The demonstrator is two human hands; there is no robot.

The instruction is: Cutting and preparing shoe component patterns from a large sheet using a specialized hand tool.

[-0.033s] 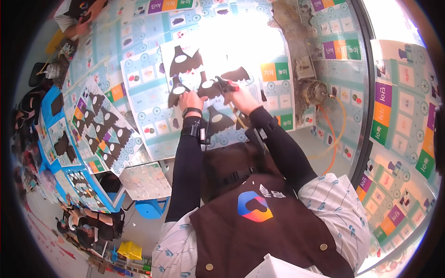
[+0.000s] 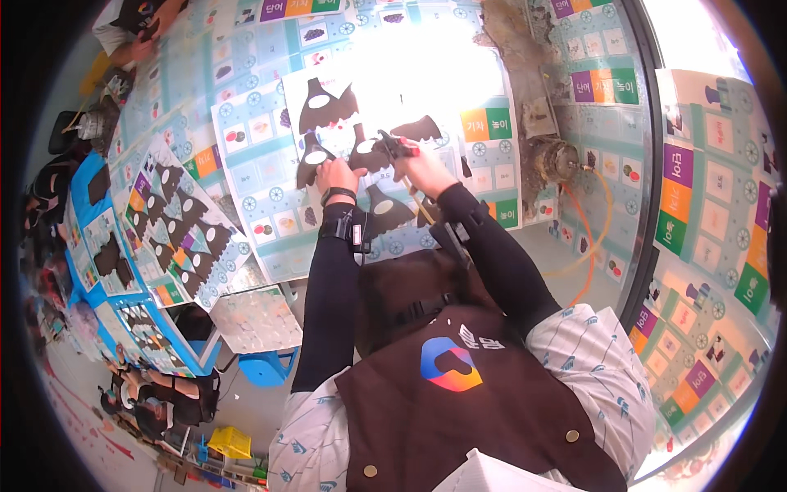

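Brown apron lay nearest; beyond it, both hands were raised against the printed sheets: left hand and right hand each gripped the black cut-out shape (grip partly glare-hidden).

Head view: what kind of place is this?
Probably a classroom or craft workshop: picture-card posters cover the surfaces, dark paper cutouts lie about, and the left hand and right hand handle one.
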